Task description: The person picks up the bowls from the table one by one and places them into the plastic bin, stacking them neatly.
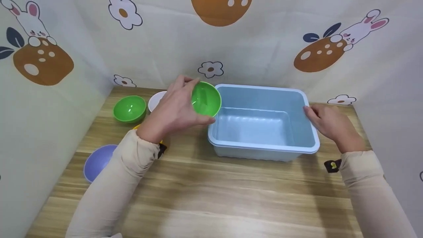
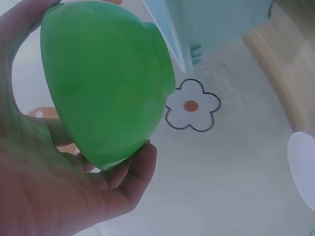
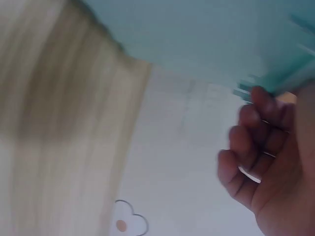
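My left hand (image 1: 178, 109) grips a green bowl (image 1: 209, 99) by its rim, thumb on the near side and fingers on the far side. Tipped on its side, the bowl is held in the air at the left rim of a light blue plastic basin (image 1: 254, 130). In the left wrist view, the green bowl's (image 2: 108, 83) rounded outside faces the camera. My right hand (image 1: 330, 122) holds the basin's right rim, thumb over the top; its fingers (image 3: 243, 142) curl below the rim in the right wrist view. Nothing lies inside the basin.
Left on the wooden table (image 1: 231, 195) stand another green bowl (image 1: 129, 109), a white bowl (image 1: 155, 100) and a purple bowl (image 1: 96, 162), the last two partly hidden by my left arm. Something yellow (image 1: 136, 126) peeks out behind that wrist. Printed cloth (image 1: 257, 56) walls the table's back and sides.
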Demonstrator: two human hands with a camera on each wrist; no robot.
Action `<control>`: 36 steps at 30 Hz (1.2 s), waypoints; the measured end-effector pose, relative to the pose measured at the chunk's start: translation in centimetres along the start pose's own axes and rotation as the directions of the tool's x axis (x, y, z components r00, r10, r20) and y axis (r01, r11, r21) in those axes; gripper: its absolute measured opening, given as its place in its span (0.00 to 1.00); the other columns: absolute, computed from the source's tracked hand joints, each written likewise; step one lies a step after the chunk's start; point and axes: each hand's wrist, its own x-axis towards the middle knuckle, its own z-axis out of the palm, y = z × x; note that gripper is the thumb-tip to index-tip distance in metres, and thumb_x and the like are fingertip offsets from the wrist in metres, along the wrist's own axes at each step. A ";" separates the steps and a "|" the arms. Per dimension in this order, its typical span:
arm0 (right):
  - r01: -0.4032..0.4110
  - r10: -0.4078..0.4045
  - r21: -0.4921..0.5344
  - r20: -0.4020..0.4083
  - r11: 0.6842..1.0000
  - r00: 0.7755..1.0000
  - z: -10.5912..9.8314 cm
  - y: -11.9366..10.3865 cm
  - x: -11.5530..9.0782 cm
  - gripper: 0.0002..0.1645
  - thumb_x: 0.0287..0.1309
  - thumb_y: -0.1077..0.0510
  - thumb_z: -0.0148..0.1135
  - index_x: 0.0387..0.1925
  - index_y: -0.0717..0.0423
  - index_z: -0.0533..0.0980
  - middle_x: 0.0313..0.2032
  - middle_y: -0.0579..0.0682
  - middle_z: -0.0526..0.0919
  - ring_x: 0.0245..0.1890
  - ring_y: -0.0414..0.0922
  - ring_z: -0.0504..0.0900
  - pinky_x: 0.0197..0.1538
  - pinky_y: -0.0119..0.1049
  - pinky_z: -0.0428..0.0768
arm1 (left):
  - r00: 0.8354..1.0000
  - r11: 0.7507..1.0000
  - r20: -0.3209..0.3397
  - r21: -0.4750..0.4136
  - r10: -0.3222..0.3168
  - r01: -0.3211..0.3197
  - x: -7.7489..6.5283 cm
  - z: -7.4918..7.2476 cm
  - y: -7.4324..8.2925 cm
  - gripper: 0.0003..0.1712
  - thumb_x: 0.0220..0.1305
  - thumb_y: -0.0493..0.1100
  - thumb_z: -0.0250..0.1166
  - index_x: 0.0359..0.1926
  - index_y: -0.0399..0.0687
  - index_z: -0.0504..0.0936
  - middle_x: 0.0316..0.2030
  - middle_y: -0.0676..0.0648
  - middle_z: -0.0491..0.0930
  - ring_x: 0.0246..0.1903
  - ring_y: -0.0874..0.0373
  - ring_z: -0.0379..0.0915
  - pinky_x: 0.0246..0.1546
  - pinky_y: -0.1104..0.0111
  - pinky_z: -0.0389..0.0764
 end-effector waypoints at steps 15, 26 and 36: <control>0.084 -0.103 -0.088 -0.240 0.993 0.965 0.5 0.4 -1.0 0.25 0.75 0.42 0.51 0.36 0.61 0.76 0.26 0.57 0.80 0.26 0.51 0.75 0.29 0.40 0.69 | 0.995 0.995 0.001 0.034 0.097 -0.097 2.1 1.4 3.7 0.65 0.40 0.68 0.77 0.76 0.47 0.63 0.72 0.48 0.61 0.67 0.50 0.63 0.64 0.56 0.75; 0.083 -0.072 0.032 -0.257 0.996 0.964 1.0 0.6 -0.6 0.21 0.72 0.43 0.57 0.34 0.57 0.78 0.26 0.55 0.81 0.27 0.50 0.74 0.27 0.33 0.67 | 0.990 0.993 0.089 0.029 0.114 -0.117 4.4 3.2 8.0 0.65 0.41 0.71 0.76 0.76 0.48 0.63 0.70 0.50 0.62 0.66 0.53 0.64 0.63 0.59 0.76; 0.043 -0.034 0.045 -0.177 0.998 0.984 0.8 0.4 -0.4 0.23 0.75 0.41 0.50 0.39 0.58 0.74 0.28 0.57 0.79 0.30 0.51 0.75 0.30 0.38 0.67 | 0.977 0.990 0.160 -0.030 0.139 -0.136 7.3 6.0 9.9 0.66 0.44 0.72 0.75 0.78 0.48 0.60 0.70 0.51 0.62 0.66 0.56 0.64 0.63 0.63 0.75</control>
